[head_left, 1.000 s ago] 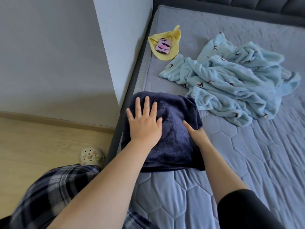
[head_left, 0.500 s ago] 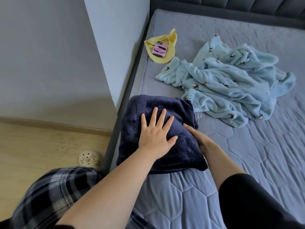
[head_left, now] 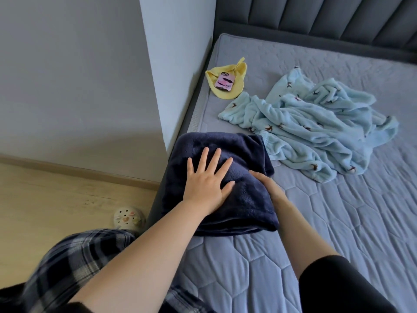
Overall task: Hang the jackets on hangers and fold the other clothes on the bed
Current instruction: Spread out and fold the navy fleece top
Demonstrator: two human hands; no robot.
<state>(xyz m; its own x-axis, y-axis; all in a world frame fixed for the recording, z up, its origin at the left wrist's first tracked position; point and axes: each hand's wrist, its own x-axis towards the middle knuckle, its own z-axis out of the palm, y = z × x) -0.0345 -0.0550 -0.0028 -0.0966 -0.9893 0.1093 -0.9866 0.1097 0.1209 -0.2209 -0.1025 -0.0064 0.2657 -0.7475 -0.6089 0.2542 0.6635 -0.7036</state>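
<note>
Far left, on the floor by the bed frame: slipper [head_left: 128,219], no part of the job. Next, left hand [head_left: 206,181], flat with fingers spread wide, pressing on top of the navy fleece [head_left: 239,211], folded into 1 thick square at the left edge of the bed [head_left: 349,222]. Right hand [head_left: 268,186] touching the bundle's right side, fingers hidden in the pile; gripping or only bracing, cannot tell.

Probably the last flattening of this fold. Press from the centre outward to drive out air, brace the right side to hold the layers stacked, square the corners, then draw the bundle inward, away from the edge.

Farther up the bed, yellow cloth [head_left: 234,96] with a phone [head_left: 224,83] on it. Rightmost, blue fleece [head_left: 316,125], crumpled, just beside the navy's far corner: likely the next piece to fold.
</note>
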